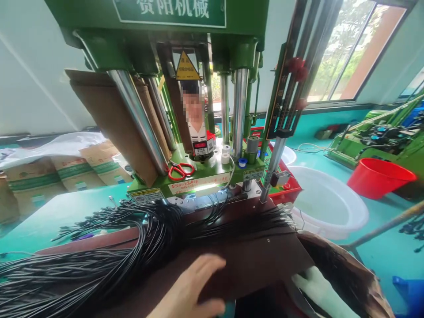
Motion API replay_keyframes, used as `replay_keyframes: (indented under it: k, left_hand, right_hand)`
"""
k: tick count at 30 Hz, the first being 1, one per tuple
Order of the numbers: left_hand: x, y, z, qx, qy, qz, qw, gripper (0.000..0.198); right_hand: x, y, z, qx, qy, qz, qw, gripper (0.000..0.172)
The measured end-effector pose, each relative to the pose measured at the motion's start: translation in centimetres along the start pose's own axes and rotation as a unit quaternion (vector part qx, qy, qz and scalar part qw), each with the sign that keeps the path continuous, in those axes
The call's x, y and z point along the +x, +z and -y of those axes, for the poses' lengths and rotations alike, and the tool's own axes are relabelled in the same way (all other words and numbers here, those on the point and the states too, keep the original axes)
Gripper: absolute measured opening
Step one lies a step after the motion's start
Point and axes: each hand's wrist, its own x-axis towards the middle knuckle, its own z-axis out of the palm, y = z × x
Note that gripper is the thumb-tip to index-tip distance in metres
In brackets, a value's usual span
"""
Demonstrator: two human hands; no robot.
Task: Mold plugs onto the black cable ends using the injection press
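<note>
Brown worktable (pixel 251 260), left hand (pixel 190 289) spread flat beside black cables (pixel 99 265)

I see glossy black plastic-sheathed cables (pixel 99 269), a matt brown board (pixel 251 260), polished metal columns (pixel 138 119), and a glossy green-painted press (pixel 251 17).

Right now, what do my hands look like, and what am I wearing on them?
Left hand is bare, with no ring, watch or sleeve in view. Right hand is covered by a whitish, slightly wrinkled glove that runs on to the picture's bottom edge.
</note>
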Motion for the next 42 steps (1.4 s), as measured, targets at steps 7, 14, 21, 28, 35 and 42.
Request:
replay_keyframes:
  k: [7, 14, 21, 28, 35, 42]
  left_hand:
    - [11.0, 0.0, -3.3, 0.333, 0.122, 0.017, 0.935, 0.074]
    - [13.7, 0.5, -2.7, 0.454, 0.169, 0.089, 0.870, 0.017]
    - [13.3, 0.9, -3.1, 0.480, 0.192, 0.003, 0.856, 0.026]
    - [11.6, 0.2, -2.9, 0.323, 0.161, -0.059, 0.931, 0.022]
    - [10.9, 0.4, -2.0, 0.185, 0.147, 0.030, 0.971, 0.020]
    - [10.6, 1.5, -2.1, 0.221, 0.171, 0.002, 0.960, 0.021]
  right_hand:
    - [-1.3, -2.2, 0.1, 0.004, -0.061, 0.054, 0.997, 0.038]
    - [-1.1, -2.3, -1.4, -0.008, -0.077, 0.079, 0.994, 0.048]
    - [-1.6, -4.7, -0.5, -0.027, -0.112, 0.061, 0.991, 0.046]
    - [-4.0, -6.8, 1.4, 0.041, -0.078, 0.103, 0.991, 0.024]
    - [-3.6, 0.4, 9.7, 0.681, 0.014, 0.391, 0.619, 0.045]
    - [4.6, 1.1, 14.4, 0.867, 0.044, 0.077, 0.490, 0.013]
